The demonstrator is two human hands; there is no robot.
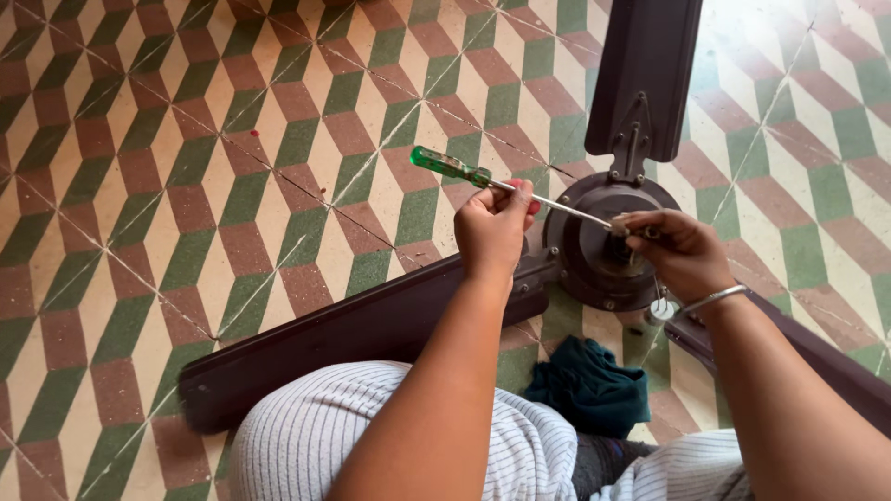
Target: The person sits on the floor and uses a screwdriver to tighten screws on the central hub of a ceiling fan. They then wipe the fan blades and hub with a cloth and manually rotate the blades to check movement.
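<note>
A dark brown ceiling fan lies on the tiled floor, its round motor hub (594,255) between my hands. My left hand (494,230) grips a screwdriver with a green see-through handle (452,167); its metal shaft slants down to the right toward the hub's centre. My right hand (680,249) is pinched over the hub's centre, right at the screwdriver tip, fingers closed on a small part I cannot make out. A metal bangle (713,299) circles my right wrist. One blade (645,74) points away from me, another blade (334,339) runs to the lower left.
A crumpled dark teal cloth (592,385) lies on the floor by my knees. A small pale cylinder (658,314) stands beside the hub. A third blade (826,357) passes under my right forearm. The floor (167,186) has green, maroon and cream tiles.
</note>
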